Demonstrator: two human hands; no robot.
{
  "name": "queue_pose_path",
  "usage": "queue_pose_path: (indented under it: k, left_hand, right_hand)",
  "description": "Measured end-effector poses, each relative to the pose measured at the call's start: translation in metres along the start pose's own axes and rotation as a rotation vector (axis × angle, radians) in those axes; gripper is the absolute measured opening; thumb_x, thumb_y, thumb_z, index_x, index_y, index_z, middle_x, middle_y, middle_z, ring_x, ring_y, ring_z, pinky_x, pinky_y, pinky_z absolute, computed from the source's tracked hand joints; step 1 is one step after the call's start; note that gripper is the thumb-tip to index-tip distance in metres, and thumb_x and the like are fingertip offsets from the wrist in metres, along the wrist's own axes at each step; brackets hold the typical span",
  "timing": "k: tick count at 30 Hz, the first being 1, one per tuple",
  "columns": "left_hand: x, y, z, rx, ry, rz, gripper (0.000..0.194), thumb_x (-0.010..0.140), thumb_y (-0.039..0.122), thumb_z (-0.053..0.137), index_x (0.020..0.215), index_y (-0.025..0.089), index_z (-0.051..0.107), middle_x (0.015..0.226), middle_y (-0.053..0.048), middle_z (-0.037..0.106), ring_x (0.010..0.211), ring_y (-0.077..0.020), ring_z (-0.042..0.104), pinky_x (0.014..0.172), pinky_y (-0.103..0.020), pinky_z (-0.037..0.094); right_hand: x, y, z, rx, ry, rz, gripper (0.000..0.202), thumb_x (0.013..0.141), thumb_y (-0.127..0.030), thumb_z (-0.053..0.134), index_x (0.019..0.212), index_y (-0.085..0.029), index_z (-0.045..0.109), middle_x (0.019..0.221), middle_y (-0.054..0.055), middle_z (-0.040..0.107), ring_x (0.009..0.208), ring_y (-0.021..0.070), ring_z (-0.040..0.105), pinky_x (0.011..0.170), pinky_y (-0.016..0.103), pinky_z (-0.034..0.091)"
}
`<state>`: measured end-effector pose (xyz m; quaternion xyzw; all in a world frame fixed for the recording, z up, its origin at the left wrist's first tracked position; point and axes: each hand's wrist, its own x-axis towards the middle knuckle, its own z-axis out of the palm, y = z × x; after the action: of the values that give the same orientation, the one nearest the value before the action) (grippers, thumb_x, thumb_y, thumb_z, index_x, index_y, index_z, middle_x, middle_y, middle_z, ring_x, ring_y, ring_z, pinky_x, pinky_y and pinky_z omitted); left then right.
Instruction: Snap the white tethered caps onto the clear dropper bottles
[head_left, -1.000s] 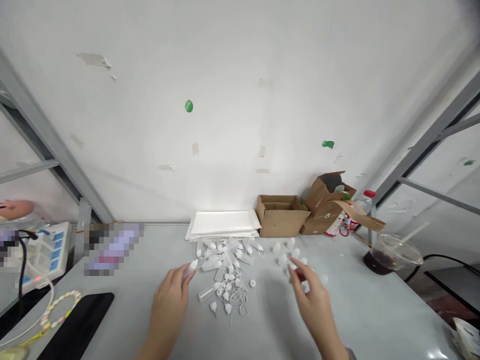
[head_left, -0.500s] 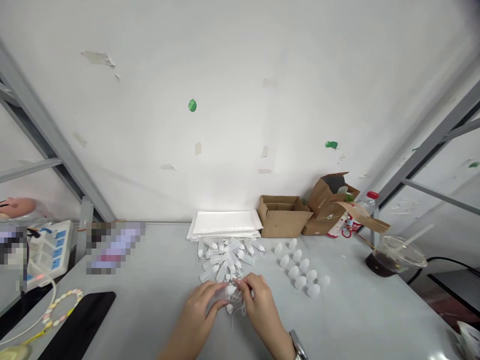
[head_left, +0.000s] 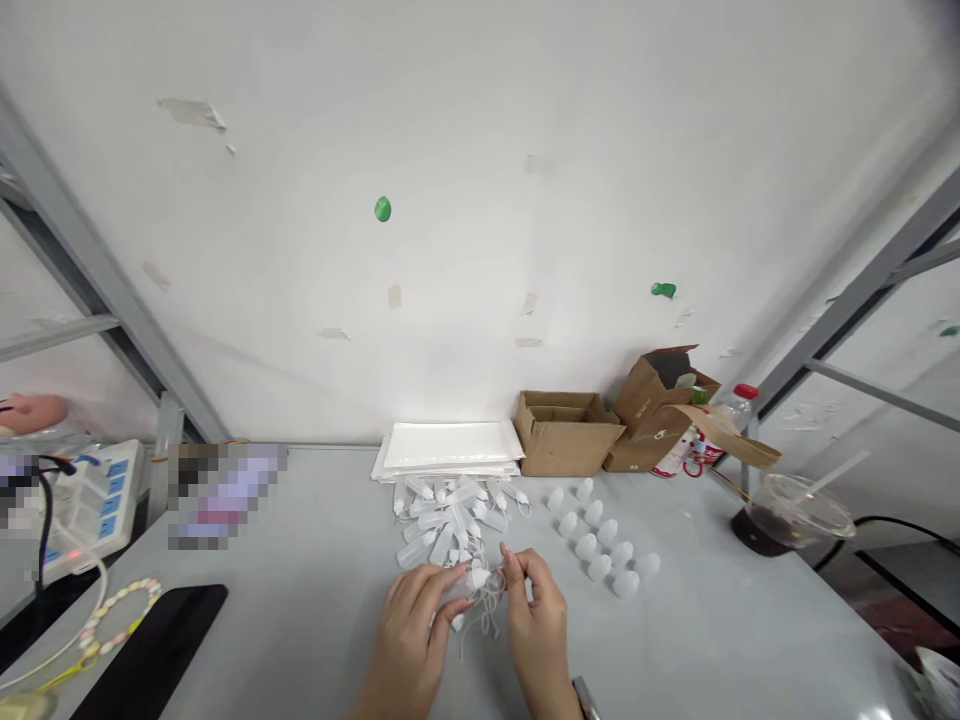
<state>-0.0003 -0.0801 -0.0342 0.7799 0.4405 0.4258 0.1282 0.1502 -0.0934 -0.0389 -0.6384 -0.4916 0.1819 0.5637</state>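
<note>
My left hand (head_left: 420,620) holds a small translucent bottle with a white pointed tip (head_left: 475,578) between thumb and fingers. Just right of that tip, my right hand (head_left: 534,610) pinches a thin white cord (head_left: 495,580). Other loose cords hang between the hands. Beyond them lies a pile of small translucent bottles (head_left: 454,515) with white tips and cords. To the right, several frosted white rounded pieces (head_left: 600,567) stand in slanting rows on the grey table (head_left: 675,640).
Behind the pile are stacked white sheets (head_left: 454,447), an open cardboard box (head_left: 570,445) and a brown paper bag (head_left: 649,410). A plastic cup (head_left: 787,515) stands right. A black phone-like slab (head_left: 154,650), bead bracelet (head_left: 120,620) and power strip (head_left: 112,500) lie left.
Both hands have shifted slightly right, the left still with the bottle. My right hand has turned more upright, with its fingertips a little farther from the bottle tip.
</note>
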Motion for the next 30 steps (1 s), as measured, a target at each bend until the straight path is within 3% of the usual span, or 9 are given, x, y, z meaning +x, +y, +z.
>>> queue_pose_path:
  k: [2,4,7,11,13,17,24,27,30]
  left_hand:
    - [-0.002,-0.001,-0.002,-0.036,-0.031,-0.140,0.021,0.085,0.029,0.047,0.099,0.025,0.063,0.089,-0.003,0.067,0.085,-0.0164,0.063,0.073,-0.026,0.052]
    - [-0.003,-0.003,-0.003,-0.064,-0.079,-0.201,0.021,0.085,0.030,0.048,0.100,0.026,0.063,0.091,-0.002,0.066,0.086,-0.0160,0.063,0.074,-0.025,0.053]
    - [-0.003,-0.008,-0.003,-0.060,-0.109,-0.135,0.021,0.084,0.030,0.050,0.101,0.027,0.063,0.090,-0.002,0.067,0.085,-0.0163,0.063,0.073,-0.027,0.053]
    - [-0.001,-0.015,-0.001,0.025,-0.052,0.005,0.024,0.084,0.028,0.051,0.105,0.028,0.061,0.093,-0.003,0.068,0.085,-0.0183,0.063,0.076,-0.032,0.052]
    - [0.001,-0.015,-0.001,0.045,-0.047,0.071,0.026,0.083,0.027,0.052,0.108,0.027,0.058,0.092,-0.002,0.070,0.084,-0.0179,0.063,0.077,-0.031,0.051]
    - [0.005,-0.010,-0.001,0.055,-0.017,0.183,0.023,0.084,0.026,0.050,0.106,0.024,0.058,0.090,-0.002,0.071,0.080,-0.0162,0.064,0.076,-0.029,0.050]
    - [0.005,-0.011,0.003,0.004,-0.014,0.253,0.018,0.086,0.024,0.047,0.097,0.020,0.060,0.082,-0.003,0.070,0.073,-0.0159,0.064,0.069,-0.029,0.050]
    - [0.004,-0.012,0.004,-0.045,-0.095,0.166,0.019,0.086,0.023,0.045,0.095,0.021,0.061,0.084,-0.004,0.071,0.075,-0.0174,0.064,0.071,-0.031,0.051]
    - [0.003,-0.010,0.004,-0.087,-0.214,-0.096,0.019,0.084,0.025,0.046,0.091,0.023,0.064,0.084,-0.002,0.071,0.079,-0.0178,0.064,0.071,-0.030,0.052]
  right_hand:
    - [0.004,0.001,-0.002,0.031,0.010,0.036,0.038,0.087,-0.048,0.038,0.060,-0.022,0.043,0.056,-0.002,0.044,0.053,0.0131,0.044,0.053,0.023,0.039]
    - [0.009,0.001,-0.003,0.055,-0.081,0.060,0.040,0.087,-0.049,0.039,0.059,-0.021,0.044,0.054,-0.003,0.044,0.051,0.0124,0.044,0.051,0.023,0.038]
    - [0.014,-0.001,-0.006,0.060,-0.180,0.037,0.037,0.087,-0.047,0.040,0.065,-0.020,0.052,0.058,-0.002,0.049,0.055,0.0133,0.048,0.053,0.023,0.041]
    - [0.016,-0.006,-0.011,0.036,-0.202,-0.087,0.028,0.088,-0.040,0.043,0.102,-0.021,0.057,0.088,0.005,0.059,0.081,0.0174,0.055,0.073,0.028,0.045]
    - [0.014,-0.007,-0.013,-0.004,-0.309,-0.146,0.024,0.088,-0.038,0.044,0.094,-0.023,0.060,0.089,0.005,0.059,0.084,0.0178,0.055,0.077,0.029,0.043]
    - [0.007,-0.005,-0.011,-0.097,-0.436,-0.153,0.032,0.089,-0.038,0.042,0.067,-0.021,0.058,0.066,0.000,0.057,0.069,0.0157,0.053,0.070,0.027,0.041]
    - [0.005,0.000,-0.007,-0.073,-0.475,-0.011,0.034,0.088,-0.041,0.041,0.066,-0.019,0.054,0.065,0.000,0.057,0.066,0.0146,0.053,0.064,0.023,0.040]
    - [0.006,0.000,-0.008,-0.053,-0.477,-0.004,0.034,0.087,-0.041,0.043,0.063,-0.019,0.053,0.063,0.000,0.054,0.063,0.0140,0.052,0.061,0.023,0.040]
    - [0.008,-0.003,-0.012,-0.017,-0.475,-0.044,0.028,0.087,-0.038,0.045,0.069,-0.019,0.057,0.069,0.001,0.057,0.067,0.0146,0.054,0.064,0.024,0.042]
